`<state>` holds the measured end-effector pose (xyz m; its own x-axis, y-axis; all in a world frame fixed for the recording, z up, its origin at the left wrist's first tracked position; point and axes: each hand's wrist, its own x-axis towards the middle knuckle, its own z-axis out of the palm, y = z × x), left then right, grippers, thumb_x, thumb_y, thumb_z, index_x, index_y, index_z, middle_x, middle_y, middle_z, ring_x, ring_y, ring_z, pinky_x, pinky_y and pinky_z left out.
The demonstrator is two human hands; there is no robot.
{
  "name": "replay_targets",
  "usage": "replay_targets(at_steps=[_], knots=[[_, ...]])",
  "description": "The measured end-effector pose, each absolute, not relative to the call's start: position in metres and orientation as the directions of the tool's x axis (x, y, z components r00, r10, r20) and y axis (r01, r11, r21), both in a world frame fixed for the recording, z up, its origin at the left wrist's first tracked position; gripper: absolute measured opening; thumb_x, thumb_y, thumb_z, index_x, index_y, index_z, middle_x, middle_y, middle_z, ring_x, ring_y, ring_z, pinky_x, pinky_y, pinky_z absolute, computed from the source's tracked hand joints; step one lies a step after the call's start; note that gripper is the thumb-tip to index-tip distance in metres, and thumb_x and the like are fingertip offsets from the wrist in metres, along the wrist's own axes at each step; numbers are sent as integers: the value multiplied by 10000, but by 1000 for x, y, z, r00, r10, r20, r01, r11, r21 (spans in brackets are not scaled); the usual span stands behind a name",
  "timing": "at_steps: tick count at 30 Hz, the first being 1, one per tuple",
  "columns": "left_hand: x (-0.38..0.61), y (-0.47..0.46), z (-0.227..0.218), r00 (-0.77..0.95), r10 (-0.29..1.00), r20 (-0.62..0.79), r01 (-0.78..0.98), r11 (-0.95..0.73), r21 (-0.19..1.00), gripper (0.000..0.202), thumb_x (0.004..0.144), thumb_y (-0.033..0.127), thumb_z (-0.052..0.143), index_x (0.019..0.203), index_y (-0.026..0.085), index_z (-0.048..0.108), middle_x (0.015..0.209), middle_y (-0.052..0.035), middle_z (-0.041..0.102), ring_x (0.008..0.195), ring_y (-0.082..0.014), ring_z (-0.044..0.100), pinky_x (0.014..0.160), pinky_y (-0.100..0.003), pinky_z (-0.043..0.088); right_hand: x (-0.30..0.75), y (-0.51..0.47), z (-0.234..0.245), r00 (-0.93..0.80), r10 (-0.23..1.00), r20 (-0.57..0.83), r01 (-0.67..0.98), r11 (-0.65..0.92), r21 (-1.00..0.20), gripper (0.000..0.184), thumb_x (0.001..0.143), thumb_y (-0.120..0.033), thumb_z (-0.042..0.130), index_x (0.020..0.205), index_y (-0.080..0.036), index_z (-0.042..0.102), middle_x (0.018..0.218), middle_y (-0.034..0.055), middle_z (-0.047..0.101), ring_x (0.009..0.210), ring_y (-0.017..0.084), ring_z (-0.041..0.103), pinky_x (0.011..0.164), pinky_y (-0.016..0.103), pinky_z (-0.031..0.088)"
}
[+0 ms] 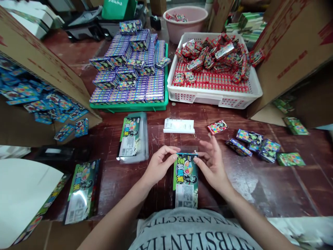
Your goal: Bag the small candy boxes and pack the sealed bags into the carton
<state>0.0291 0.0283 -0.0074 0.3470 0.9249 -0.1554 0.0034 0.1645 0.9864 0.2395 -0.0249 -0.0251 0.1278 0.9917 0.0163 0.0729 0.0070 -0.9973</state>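
Between my hands is a printed plastic bag (pixel 186 177), black and green with Chinese lettering and a clear top edge. A thin blue edge shows across its mouth, likely the side of a small box inside. My left hand (pixel 161 163) pinches the bag's upper left corner between thumb and fingers. At the upper right corner, my right hand (pixel 213 166) has its thumb on the bag, with some fingers behind it and the index finger raised. The bag's lower end reaches my grey shirt (pixel 192 229). A stack of similar flat bags (pixel 133 139) lies just beyond my left hand.
Purple candy boxes fill a green tray (pixel 166 74); red ones fill a white basket (pixel 214 97). Loose purple boxes (pixel 249 137) and a red box (pixel 218 127) lie right. A white paper strip (pixel 179 125) lies ahead. Cardboard cartons (pixel 52 66) flank both sides. Another bag (pixel 82 191) lies left.
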Motion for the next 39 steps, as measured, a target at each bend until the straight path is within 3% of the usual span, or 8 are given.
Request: replay_targets(at_steps=[5,13,20,26,29,31,34,39], knots=[[27,27,-14,254,952,-174,-48,192,980,283,863,252,728,1125,230,623,1023,-25,711,970,-166,641,911,-314,491,241,-14,-16,28,1000,12,12,12,-1000,908,919,-292,635,1601,-350,38,991,14,688,943,199,676,906,426,569],[19,34,3,348,919,-184,54,176,983,128,845,317,736,839,189,725,1052,-64,721,988,-206,655,938,-376,505,237,-7,4,-9,999,-34,38,-33,-999,859,877,-315,693,1581,-324,201,907,1,678,848,196,664,861,413,564],[22,46,25,371,897,-238,139,199,970,119,839,304,712,819,187,713,828,-30,733,784,-169,657,798,-337,536,228,2,23,79,977,-199,1,-200,-980,963,823,-322,700,1599,-236,138,822,-14,679,724,170,647,701,341,564],[16,38,20,498,849,-180,65,170,983,141,809,292,767,923,214,737,1016,-54,750,942,-203,691,886,-381,560,244,-12,23,-3,990,-142,11,-142,-990,924,868,-330,695,1603,-309,135,881,-12,721,825,180,683,817,379,584],[18,33,12,491,858,-149,45,146,988,135,811,267,767,921,209,716,1015,-49,728,944,-187,681,900,-365,553,257,-17,22,-81,993,-90,43,-86,-995,829,901,-331,675,1582,-348,203,985,10,732,910,190,694,869,405,586],[21,32,9,477,869,-133,64,117,991,97,838,269,739,903,204,709,1018,-52,725,953,-186,677,919,-370,545,265,-15,27,-78,996,-46,119,-36,-992,660,910,-340,676,1502,-351,385,1083,31,712,1008,203,680,922,423,570],[25,34,8,463,876,-134,95,101,990,97,841,282,730,885,199,706,1006,-59,735,942,-194,681,914,-382,546,272,-4,41,-124,992,30,300,66,-952,264,900,-361,696,1156,-302,681,1174,48,673,1140,228,631,1025,452,504],[29,34,10,464,876,-134,102,97,990,101,839,280,731,886,192,716,989,-58,746,926,-197,690,899,-376,552,263,12,50,-369,929,-33,386,121,-915,64,910,-310,671,895,-265,715,1103,32,709,1018,202,673,928,416,533]])
